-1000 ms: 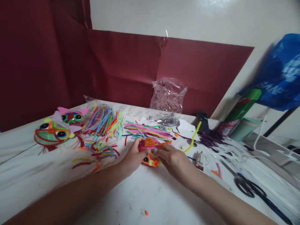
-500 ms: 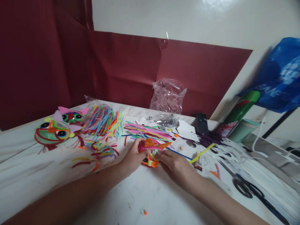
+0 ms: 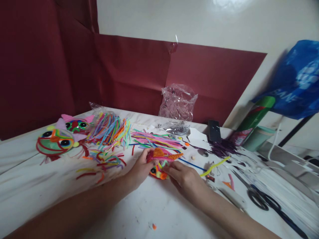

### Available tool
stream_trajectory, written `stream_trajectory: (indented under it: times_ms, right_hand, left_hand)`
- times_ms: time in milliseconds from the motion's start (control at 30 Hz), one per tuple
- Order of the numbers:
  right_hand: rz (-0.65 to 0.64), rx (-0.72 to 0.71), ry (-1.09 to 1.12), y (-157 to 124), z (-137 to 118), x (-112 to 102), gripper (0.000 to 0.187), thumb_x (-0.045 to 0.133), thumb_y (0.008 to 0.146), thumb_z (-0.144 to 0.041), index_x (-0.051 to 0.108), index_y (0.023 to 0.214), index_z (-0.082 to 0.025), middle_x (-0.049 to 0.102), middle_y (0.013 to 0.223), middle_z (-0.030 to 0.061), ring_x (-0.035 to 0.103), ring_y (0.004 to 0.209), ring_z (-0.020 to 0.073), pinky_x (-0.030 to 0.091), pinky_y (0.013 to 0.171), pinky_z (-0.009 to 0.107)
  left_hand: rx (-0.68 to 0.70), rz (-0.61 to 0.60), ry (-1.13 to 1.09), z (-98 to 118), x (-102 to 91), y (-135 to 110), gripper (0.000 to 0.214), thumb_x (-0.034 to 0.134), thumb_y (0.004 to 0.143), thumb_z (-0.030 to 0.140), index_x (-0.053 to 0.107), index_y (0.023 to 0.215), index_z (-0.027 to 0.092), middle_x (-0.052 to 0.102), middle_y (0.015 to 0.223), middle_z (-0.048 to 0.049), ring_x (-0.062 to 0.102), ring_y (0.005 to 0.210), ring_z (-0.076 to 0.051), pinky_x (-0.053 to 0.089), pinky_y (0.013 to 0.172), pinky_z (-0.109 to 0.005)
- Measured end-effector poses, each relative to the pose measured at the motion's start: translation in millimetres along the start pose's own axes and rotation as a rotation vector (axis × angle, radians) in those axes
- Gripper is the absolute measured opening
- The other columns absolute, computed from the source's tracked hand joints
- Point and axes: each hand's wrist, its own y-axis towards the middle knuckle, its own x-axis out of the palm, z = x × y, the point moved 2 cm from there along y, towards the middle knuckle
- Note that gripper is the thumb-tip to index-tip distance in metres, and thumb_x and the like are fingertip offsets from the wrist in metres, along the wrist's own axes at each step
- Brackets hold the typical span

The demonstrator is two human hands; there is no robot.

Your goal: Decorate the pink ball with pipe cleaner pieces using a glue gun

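My left hand (image 3: pixel 143 167) is closed around the left side of a small colourful pipe-cleaner mask (image 3: pixel 163 155), its thumb on the front. The mask has pink and orange ears, a black-and-white eye and an orange nose. My right hand (image 3: pixel 185 176) has its fingers pinched together at the mask's right side; the fingertips are partly hidden. A yellow pipe cleaner (image 3: pixel 215 166) sticks out to the right from behind my right hand. Whether the hand holds its other end is hidden.
Two similar masks, a nearer one (image 3: pixel 56 141) and a farther one (image 3: pixel 79 124), lie at left. Bundled pipe cleaners (image 3: pixel 109 127) and loose pink ones (image 3: pixel 159 139) lie behind my hands. Scissors (image 3: pixel 259 197), a black phone (image 3: pixel 214 131) and a green cup (image 3: pixel 259 139) are at right.
The yellow pipe cleaner has shifted slightly down and right. My right forearm has moved a little, showing more of a pale long object beside it. Both hands stay at the mask.
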Motion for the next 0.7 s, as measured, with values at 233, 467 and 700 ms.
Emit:
stream_trajectory:
  times_ms: [233,467,700]
  right_hand:
    - [0.034,-0.001,0.002,-1.8,2.1,0.5,0.029,0.045,0.084,-0.004,0.067,0.1,-0.015,0.062,0.077,0.0064,0.059,0.065,0.0146,0.045,0.056,0.021]
    - [0.045,-0.002,-0.023,-2.3,2.0,4.4,0.028,0.044,0.083,-0.004,0.067,0.094,-0.015,0.061,0.076,0.006,0.058,0.062,0.0151,0.042,0.053,0.022]
    - [0.06,-0.007,-0.035,-4.1,2.0,3.8,0.025,0.045,0.085,-0.006,0.066,0.092,-0.016,0.061,0.075,0.0058,0.057,0.06,0.0144,0.039,0.052,0.021]
  left_hand:
    - [0.002,-0.009,-0.03,-0.9,1.9,-1.9,0.039,0.065,0.07,0.027,0.055,0.107,0.02,0.063,0.112,-0.0065,0.057,0.105,-0.023,0.043,0.091,-0.035]
    - [0.067,-0.028,-0.043,-5.4,0.0,-2.4,0.034,0.058,0.079,0.034,0.055,0.109,0.019,0.063,0.115,-0.0076,0.055,0.11,-0.025,0.04,0.095,-0.037]
    - [0.023,-0.044,-0.03,-5.1,2.1,-2.8,0.04,0.063,0.074,0.031,0.053,0.111,0.02,0.062,0.115,-0.007,0.056,0.106,-0.023,0.042,0.092,-0.034]
